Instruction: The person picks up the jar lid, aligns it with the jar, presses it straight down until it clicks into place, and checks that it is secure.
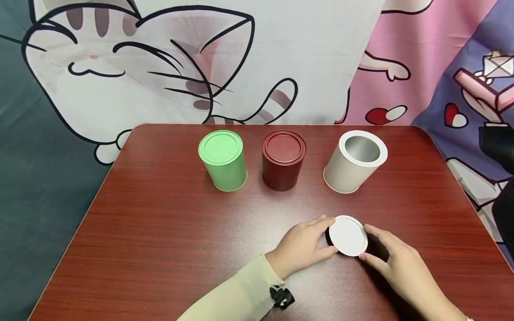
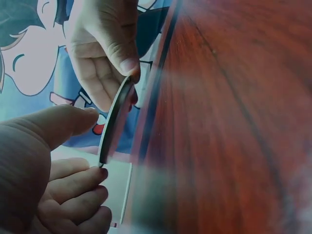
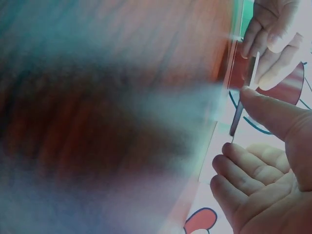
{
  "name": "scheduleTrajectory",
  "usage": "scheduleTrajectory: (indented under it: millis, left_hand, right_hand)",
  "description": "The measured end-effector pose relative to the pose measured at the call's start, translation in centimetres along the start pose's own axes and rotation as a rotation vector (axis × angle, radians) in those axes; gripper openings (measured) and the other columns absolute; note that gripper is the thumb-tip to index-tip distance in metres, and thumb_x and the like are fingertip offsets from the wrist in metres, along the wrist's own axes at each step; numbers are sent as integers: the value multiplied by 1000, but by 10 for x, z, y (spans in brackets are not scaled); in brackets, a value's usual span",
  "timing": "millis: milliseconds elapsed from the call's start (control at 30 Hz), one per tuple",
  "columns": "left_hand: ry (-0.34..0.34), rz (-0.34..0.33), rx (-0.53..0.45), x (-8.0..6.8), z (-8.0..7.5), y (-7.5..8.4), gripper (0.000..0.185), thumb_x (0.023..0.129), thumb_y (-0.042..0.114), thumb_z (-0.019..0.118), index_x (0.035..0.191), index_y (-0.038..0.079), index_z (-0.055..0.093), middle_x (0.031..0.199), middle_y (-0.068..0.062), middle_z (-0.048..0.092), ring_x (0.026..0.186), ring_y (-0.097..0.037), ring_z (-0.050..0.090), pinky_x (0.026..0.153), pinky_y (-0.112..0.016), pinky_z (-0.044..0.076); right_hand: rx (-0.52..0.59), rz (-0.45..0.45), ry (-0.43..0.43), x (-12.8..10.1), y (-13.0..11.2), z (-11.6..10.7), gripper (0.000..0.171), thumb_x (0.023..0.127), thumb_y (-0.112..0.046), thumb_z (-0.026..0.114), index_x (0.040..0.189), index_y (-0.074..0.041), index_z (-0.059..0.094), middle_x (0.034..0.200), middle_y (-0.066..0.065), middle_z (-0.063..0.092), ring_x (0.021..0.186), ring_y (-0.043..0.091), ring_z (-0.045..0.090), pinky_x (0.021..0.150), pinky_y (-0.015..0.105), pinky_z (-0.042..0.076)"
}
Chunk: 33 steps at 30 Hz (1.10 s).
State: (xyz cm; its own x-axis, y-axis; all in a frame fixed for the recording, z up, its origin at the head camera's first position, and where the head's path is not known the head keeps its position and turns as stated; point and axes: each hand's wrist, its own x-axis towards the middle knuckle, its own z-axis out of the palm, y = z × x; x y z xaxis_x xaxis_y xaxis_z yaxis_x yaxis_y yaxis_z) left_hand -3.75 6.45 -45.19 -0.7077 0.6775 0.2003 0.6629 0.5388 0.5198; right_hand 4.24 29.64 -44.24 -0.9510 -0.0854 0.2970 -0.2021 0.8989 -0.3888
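Observation:
A round white lid (image 1: 348, 236) is held above the table, in front of the open grey-white can (image 1: 355, 161). My left hand (image 1: 307, 245) holds its left rim, index finger at the upper edge and thumb at the lower. On the opposite side, my right hand (image 1: 395, 263) grips the rim between thumb and fingers. Seen nearly edge-on in the left wrist view, the lid (image 2: 114, 122) spans between both hands. The right wrist view also shows it as a thin strip, with the right thumb (image 3: 268, 109) against it.
A green can (image 1: 222, 160) with its lid on stands at the back of the brown table (image 1: 160, 249). Next to it is a dark red lidded can (image 1: 283, 160). Behind the table hangs a cloth (image 1: 305, 53) printed with cartoon cats.

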Motion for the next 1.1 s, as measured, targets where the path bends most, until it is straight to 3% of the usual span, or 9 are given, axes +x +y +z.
scheduleTrajectory:
  millis: [133, 300, 467, 600, 867, 1100]
  left_hand:
    - [52, 7, 3, 2, -1, 3, 60, 87, 39, 77, 138, 13, 59, 138, 3, 62, 131, -8, 54, 105, -21, 44]
    - [124, 24, 0, 5, -1, 5, 60, 87, 35, 78, 139, 12, 58, 139, 3, 62, 131, -9, 53, 106, -20, 42]
    - [158, 26, 4, 7, -3, 5, 61, 86, 35, 80, 139, 11, 58, 139, 2, 62, 132, -8, 52, 106, -20, 42]
    - [184, 41, 16, 9, -5, 4, 61, 85, 35, 80, 138, 11, 59, 137, 1, 63, 131, -10, 54, 105, -19, 42]
    - [215, 52, 13, 13, -11, 5, 59, 87, 33, 79, 137, 9, 59, 137, 0, 63, 131, -11, 54, 105, -21, 43]
    - [219, 68, 30, 20, -22, 6, 60, 88, 34, 78, 138, 9, 58, 139, -1, 62, 132, -12, 53, 106, -22, 42]
  right_hand:
    - [22, 15, 11, 1, -2, -2, 70, 66, -18, 92, 130, -13, 66, 119, 6, 71, 112, 2, 59, 94, -1, 27]
    - [29, 31, 31, 3, -5, -6, 70, 66, -19, 92, 131, -15, 65, 119, 5, 70, 114, -12, 52, 86, 10, 37]
    - [49, 11, 73, 6, -7, -8, 72, 63, -13, 92, 130, -14, 66, 117, 7, 71, 115, -22, 43, 90, 2, 31]
    - [71, -10, 104, 9, -8, -9, 73, 61, -6, 91, 129, -12, 66, 116, 9, 71, 117, -26, 37, 94, -3, 24]
    - [88, -72, 160, 18, -9, -15, 77, 57, 0, 90, 130, -9, 66, 116, 13, 71, 120, -28, 35, 96, -4, 25]
    - [97, -86, 182, 25, -10, -21, 69, 68, -14, 90, 132, -9, 66, 118, 14, 71, 121, -26, 37, 96, -4, 26]
